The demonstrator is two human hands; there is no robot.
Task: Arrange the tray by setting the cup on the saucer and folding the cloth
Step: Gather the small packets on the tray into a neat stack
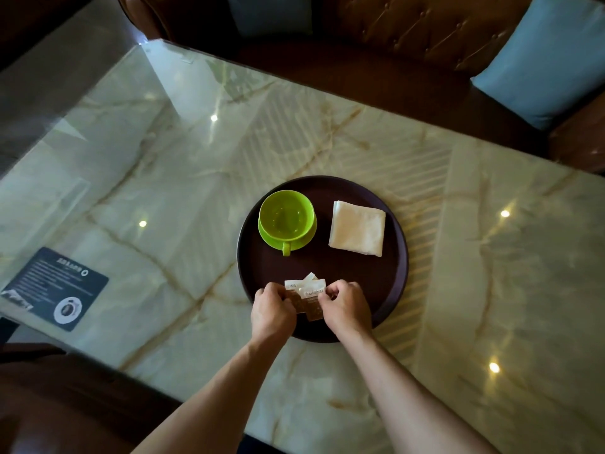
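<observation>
A round dark tray [389, 283] lies on the marble table. On its left part a green cup [285, 216] stands upright on a green saucer [307, 239], handle toward me. To the right lies a white cloth [357, 228], folded into a square. At the tray's near edge my left hand [272, 309] and my right hand [344, 304] pinch the two ends of a small bunch of white and brown sachets [309, 294], holding them together just above the tray.
The marble table [163, 191] has a glossy top with light reflections. A dark printed card [57, 288] lies at its left. Brown leather seats [409, 37] with a blue cushion [550, 60] stand beyond the far edge; another seat is near left.
</observation>
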